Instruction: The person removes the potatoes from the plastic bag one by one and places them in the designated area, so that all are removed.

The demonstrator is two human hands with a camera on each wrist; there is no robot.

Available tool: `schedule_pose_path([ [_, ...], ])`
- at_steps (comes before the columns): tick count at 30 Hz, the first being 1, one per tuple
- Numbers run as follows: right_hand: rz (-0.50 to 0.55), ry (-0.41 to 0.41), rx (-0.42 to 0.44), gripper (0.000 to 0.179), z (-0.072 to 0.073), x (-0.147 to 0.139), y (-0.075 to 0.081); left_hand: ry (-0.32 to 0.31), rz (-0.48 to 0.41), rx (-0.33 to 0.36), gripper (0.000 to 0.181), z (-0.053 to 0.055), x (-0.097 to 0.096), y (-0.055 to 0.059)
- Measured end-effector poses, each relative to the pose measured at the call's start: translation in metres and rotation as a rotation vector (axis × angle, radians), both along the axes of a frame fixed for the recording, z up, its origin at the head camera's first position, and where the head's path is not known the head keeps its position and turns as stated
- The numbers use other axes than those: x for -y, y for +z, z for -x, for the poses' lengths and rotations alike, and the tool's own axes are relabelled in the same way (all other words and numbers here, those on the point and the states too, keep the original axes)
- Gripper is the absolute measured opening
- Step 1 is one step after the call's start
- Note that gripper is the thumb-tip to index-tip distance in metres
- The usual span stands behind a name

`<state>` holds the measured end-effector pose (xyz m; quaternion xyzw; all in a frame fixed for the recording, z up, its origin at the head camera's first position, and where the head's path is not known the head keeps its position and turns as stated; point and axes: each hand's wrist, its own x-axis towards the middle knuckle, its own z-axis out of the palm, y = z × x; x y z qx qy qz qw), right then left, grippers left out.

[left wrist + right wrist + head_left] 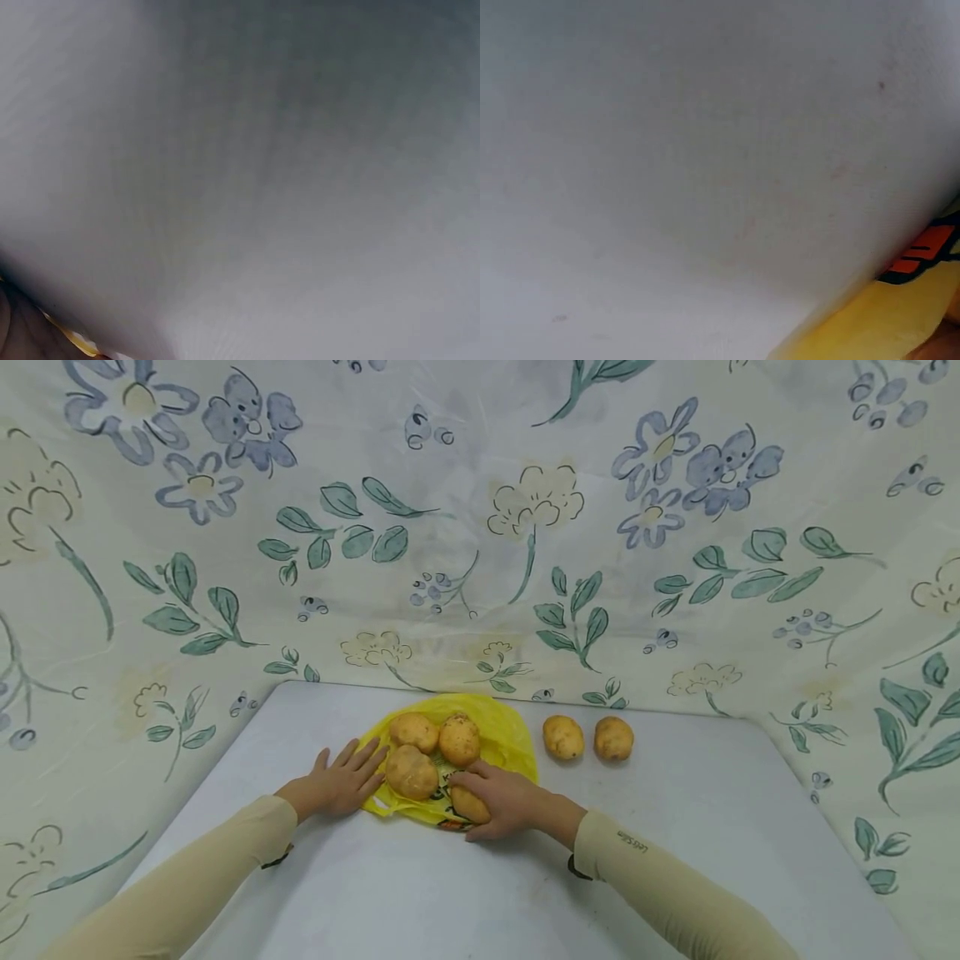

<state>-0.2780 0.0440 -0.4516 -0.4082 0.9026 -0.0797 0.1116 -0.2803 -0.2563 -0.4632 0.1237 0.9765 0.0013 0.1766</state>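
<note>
A yellow plastic bag (517,735) lies spread on the table, with several potatoes on it. My right hand (506,802) grips one potato (469,805) at the bag's near right part, fingers curled over its top. Beside it rest a large potato (412,772), another behind that (414,732), and a speckled one (459,740). At the bag's left edge my left hand (341,785) lies with fingers spread, its fingertips touching the plastic. In the right wrist view only the bag's printed corner (870,322) and a bit of the hand show.
Two more potatoes, one left (562,737) and one right (613,739), sit apart on the white table (675,827) to the right of the bag. A flowered cloth (465,552) hangs behind and around the table.
</note>
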Motion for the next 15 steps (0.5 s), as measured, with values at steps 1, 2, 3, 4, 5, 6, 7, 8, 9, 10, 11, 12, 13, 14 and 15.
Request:
schedule_pose_path([
  [1, -0.002, 0.0, 0.002, 0.077, -0.0004, -0.0003, 0.0003, 0.001, 0.002, -0.002, 0.066, -0.0001, -0.0001, -0.0001],
  [2, -0.001, 0.001, 0.006, 0.076, -0.001, -0.0006, 0.0008, 0.002, 0.001, -0.004, 0.066, -0.0003, -0.0003, -0.0002],
  [3, 0.0, 0.002, 0.009, 0.076, -0.0015, -0.001, 0.0008, 0.004, 0.001, -0.005, 0.066, -0.0006, -0.0005, -0.0003],
  [4, 0.002, 0.004, 0.013, 0.074, -0.0022, -0.0015, 0.0011, 0.004, 0.003, -0.006, 0.066, -0.001, -0.0006, -0.0005],
  [5, 0.005, 0.005, 0.015, 0.074, -0.0029, -0.0019, 0.001, 0.005, 0.002, -0.006, 0.066, -0.0013, -0.0008, -0.0005],
  [6, 0.007, 0.007, 0.015, 0.073, -0.0037, -0.0024, 0.0006, 0.005, 0.001, -0.006, 0.066, -0.0016, -0.0009, -0.0005],
  [7, 0.009, 0.009, 0.012, 0.072, -0.0043, -0.0028, 0.0001, 0.006, -0.001, -0.005, 0.066, -0.0018, -0.0009, -0.0005],
  [8, 0.01, 0.009, 0.009, 0.072, -0.0048, -0.0033, -0.0007, 0.006, -0.002, -0.002, 0.066, -0.0019, -0.0009, -0.0005],
  [9, 0.01, 0.009, 0.007, 0.072, -0.0052, -0.0038, -0.0017, 0.007, -0.004, 0.001, 0.066, -0.0019, -0.0011, -0.0004],
  [10, 0.01, 0.008, 0.005, 0.072, -0.0057, -0.0043, -0.0024, 0.008, -0.005, 0.003, 0.066, -0.0018, -0.001, -0.0003],
  [11, 0.011, 0.007, 0.003, 0.072, -0.0061, -0.0047, -0.0031, 0.009, -0.007, 0.006, 0.066, -0.0017, -0.001, -0.0001],
  [12, 0.012, 0.008, 0.001, 0.072, -0.0063, -0.0052, -0.0035, 0.01, -0.008, 0.008, 0.066, -0.0015, -0.0009, 0.0001],
  [13, 0.013, 0.009, 0.002, 0.071, -0.0063, -0.0055, -0.0037, 0.01, -0.007, 0.009, 0.066, -0.0014, -0.0009, 0.0004],
  [14, 0.013, 0.014, 0.0, 0.071, -0.0064, -0.0058, -0.0037, 0.012, -0.001, 0.01, 0.066, -0.0012, -0.0008, 0.0006],
  [15, 0.013, 0.021, -0.002, 0.071, -0.0065, -0.0059, -0.0034, 0.013, 0.0, 0.009, 0.066, -0.0011, -0.0008, 0.001],
])
